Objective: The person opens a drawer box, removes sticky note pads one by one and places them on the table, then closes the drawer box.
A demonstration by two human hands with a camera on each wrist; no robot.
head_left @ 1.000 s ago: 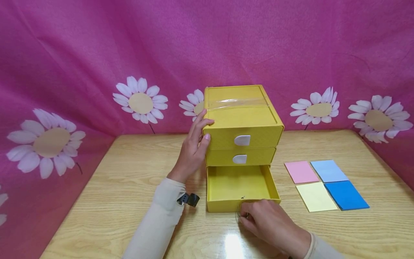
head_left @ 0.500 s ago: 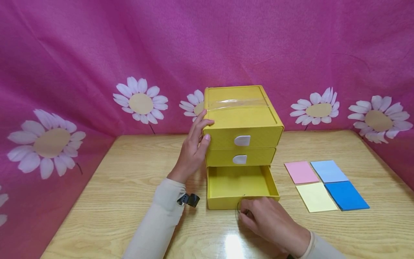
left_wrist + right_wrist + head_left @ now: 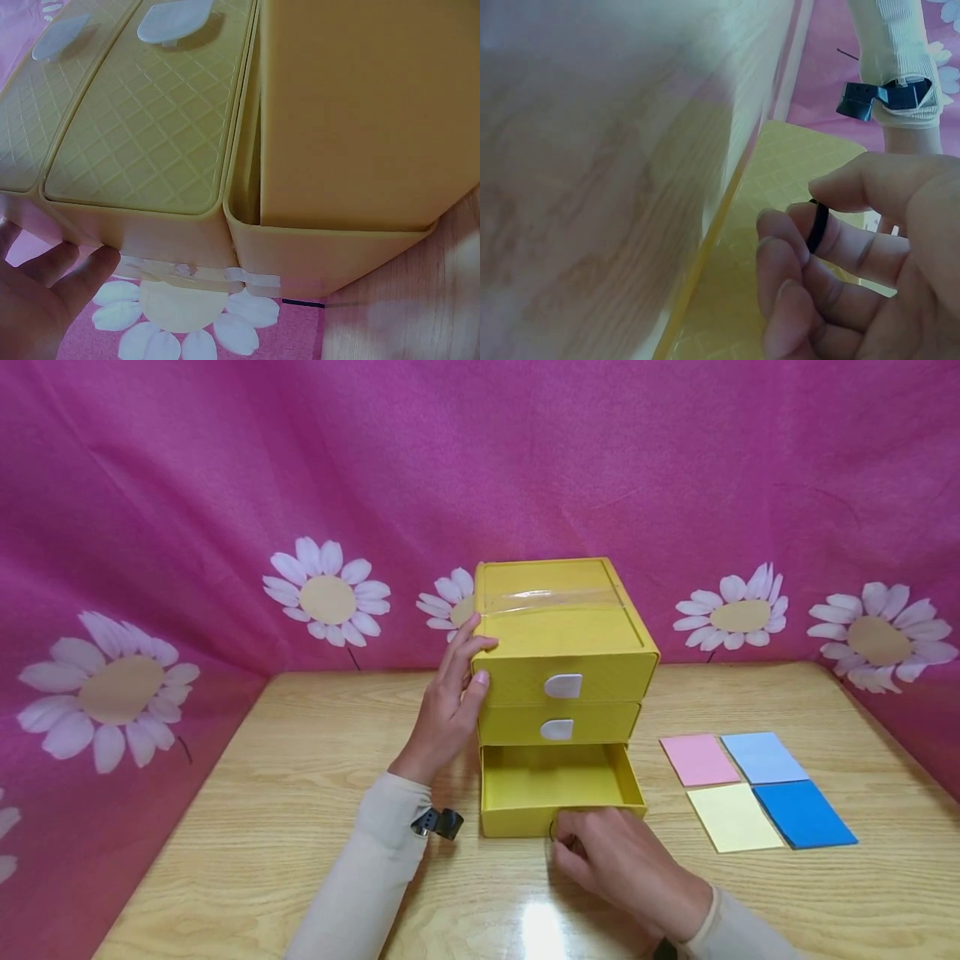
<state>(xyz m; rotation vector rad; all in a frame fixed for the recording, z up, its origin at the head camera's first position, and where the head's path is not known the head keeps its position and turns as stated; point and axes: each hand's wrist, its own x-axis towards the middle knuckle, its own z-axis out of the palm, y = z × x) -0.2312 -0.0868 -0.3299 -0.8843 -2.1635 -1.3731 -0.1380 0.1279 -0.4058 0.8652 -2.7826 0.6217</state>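
Note:
A yellow drawer unit (image 3: 555, 627) with two upper drawers closed stands on the table; its bottom drawer (image 3: 517, 822) is pulled partly out, and no object shows inside. My left hand (image 3: 444, 714) rests against the unit's upper left side, fingers extended, fingertips along the top edge. At the front of the bottom drawer, my right hand (image 3: 622, 864) has its fingers curled. In the right wrist view, thumb and index finger pinch a thin black loop (image 3: 819, 227) close to the drawer's patterned front.
Right of the unit lie four-cornered paper pads: pink (image 3: 699, 759), light blue (image 3: 764, 757), pale yellow (image 3: 733, 818) and dark blue (image 3: 805, 814). A pink flowered cloth (image 3: 525, 460) hangs behind and beside the wooden table (image 3: 247, 843).
The bottom drawer has slid a little inward, and my right hand has moved with it, away from me. My left hand has stayed on the unit's side.

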